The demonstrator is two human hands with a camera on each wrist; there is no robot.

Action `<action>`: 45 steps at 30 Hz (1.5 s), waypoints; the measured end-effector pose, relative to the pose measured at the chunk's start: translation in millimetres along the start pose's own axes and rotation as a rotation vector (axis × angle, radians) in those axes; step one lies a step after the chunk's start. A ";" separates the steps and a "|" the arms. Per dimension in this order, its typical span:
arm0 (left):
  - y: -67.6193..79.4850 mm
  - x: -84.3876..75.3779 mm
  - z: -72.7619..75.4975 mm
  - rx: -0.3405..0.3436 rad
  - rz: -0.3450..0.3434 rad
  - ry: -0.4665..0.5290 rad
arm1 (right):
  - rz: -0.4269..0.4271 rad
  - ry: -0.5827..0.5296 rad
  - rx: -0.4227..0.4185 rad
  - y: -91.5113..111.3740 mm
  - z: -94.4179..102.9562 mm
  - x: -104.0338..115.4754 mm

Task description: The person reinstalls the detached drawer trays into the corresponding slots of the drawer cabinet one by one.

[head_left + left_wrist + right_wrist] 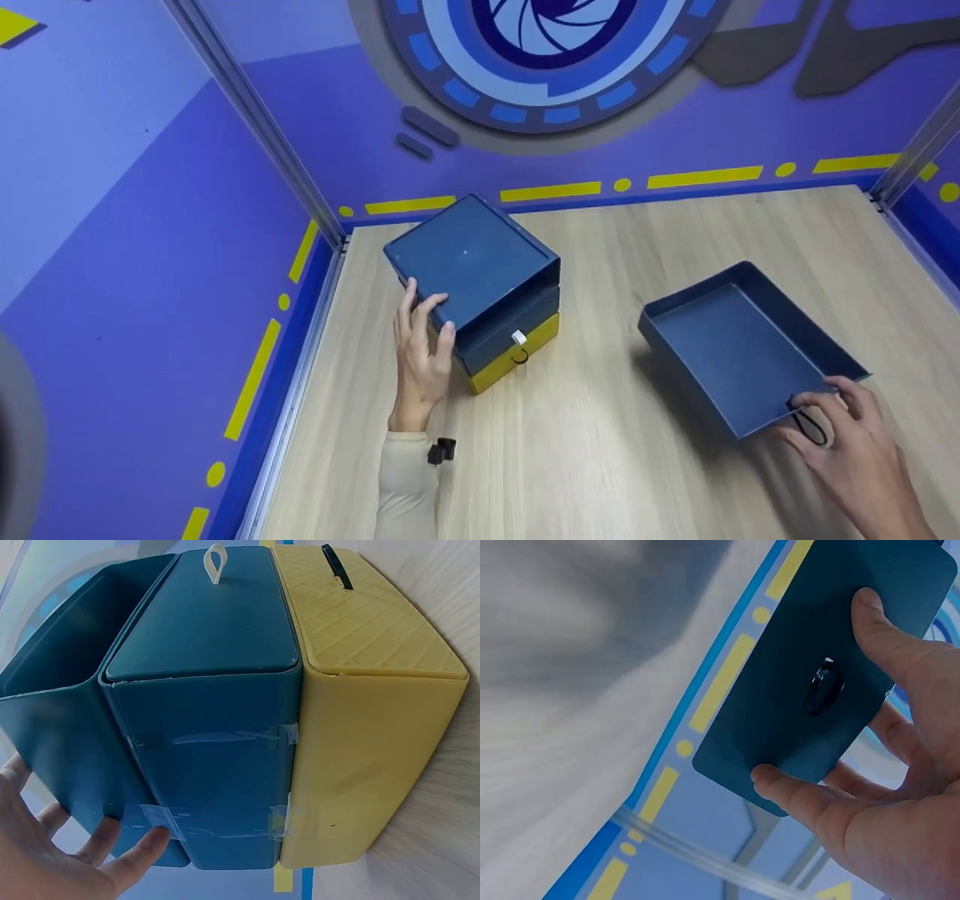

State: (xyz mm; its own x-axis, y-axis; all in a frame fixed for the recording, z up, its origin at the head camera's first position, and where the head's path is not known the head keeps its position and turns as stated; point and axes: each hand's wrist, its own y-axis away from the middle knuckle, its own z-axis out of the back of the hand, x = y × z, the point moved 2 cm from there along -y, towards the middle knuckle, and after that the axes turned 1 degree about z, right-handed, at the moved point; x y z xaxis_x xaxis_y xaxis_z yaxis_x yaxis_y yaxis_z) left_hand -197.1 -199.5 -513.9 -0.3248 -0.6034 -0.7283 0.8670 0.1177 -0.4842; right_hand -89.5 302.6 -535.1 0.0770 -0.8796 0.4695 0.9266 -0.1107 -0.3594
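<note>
A small stack of drawer boxes stands on the table at the left. Its top dark blue compartment is hollow at the front. Below it are a dark blue drawer with a white loop and a yellow drawer with a black loop, both closed. My left hand rests on the side and top edge of the top box, fingers spread. In my right hand, a loose dark blue drawer is gripped by its front panel, apart from the stack. Its black loop sits between thumb and fingers.
The wooden table spreads under the stack and the drawer. A purple-blue panel wall with yellow dashes closes off the back and left, with a metal post in the corner. Clear tape crosses the stack's side.
</note>
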 end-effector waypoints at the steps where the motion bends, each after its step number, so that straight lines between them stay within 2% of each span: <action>1: 0.1 -0.1 0.0 0.001 0.002 0.000 | 0.014 -0.013 -0.003 0.3 -0.6 3.2; 11: 0.5 0.0 0.1 -0.012 -0.015 0.006 | 0.140 -0.111 -0.023 -1.0 -5.9 28.3; 16: -0.2 0.0 -0.4 -0.018 -0.030 0.012 | 0.160 -0.159 -0.039 -0.3 -6.9 37.2; 24: 1.8 0.9 -0.1 -0.005 -0.006 0.017 | 0.238 -0.143 -0.038 2.2 -11.0 63.0; 30: 0.3 1.3 -0.5 -0.008 -0.015 0.017 | 0.298 -0.145 -0.054 1.9 -14.3 86.5; 37: 0.7 0.2 0.1 -0.008 -0.008 0.009 | 0.354 -0.199 -0.038 -0.9 -15.7 104.2; 45: -1.0 3.4 -0.7 -0.026 -0.058 0.040 | 0.379 -0.253 0.013 -2.6 -21.9 122.9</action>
State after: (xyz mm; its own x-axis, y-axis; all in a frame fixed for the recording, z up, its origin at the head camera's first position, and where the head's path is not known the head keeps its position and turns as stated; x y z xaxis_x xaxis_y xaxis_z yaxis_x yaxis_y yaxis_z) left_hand -199.3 -201.1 -516.3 -0.3898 -0.5776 -0.7172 0.8363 0.1039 -0.5383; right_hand -90.6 184.7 -494.1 0.4973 -0.7164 0.4893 0.8201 0.2042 -0.5346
